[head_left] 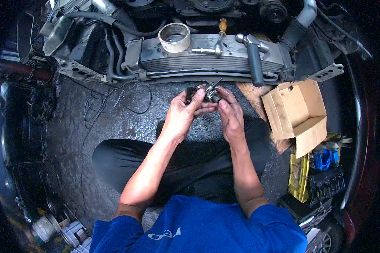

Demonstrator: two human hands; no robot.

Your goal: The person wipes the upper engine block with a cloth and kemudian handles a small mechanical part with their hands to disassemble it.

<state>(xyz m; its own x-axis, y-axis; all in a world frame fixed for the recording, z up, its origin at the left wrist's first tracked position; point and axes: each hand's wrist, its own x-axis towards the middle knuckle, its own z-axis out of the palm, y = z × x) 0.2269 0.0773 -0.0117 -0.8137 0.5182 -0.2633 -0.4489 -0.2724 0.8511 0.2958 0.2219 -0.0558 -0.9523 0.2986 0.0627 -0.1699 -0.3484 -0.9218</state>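
Between my two hands, just in front of the car's cooler, is a small dark metal part (211, 94) with a thin rod sticking up from it; its exact kind is hard to make out. My left hand (189, 102) closes round its darker left end, the thumb pressed on top. On the other end, my right hand (231, 109) pinches with thumb and fingers. Both hands look smudged with grease. On top of the finned cooler (207, 64) lie a ratchet (219, 45), a screwdriver with a yellow handle (223, 26) and a black-handled tool (254, 63).
A roll of tape (174, 37) sits on the cooler's left part. To the right, an opened cardboard box (295, 109) stands by a yellow tool case (299, 177). A thin black cable (98, 106) lies on the dark floor at left. Metal parts (74, 232) are at lower left.
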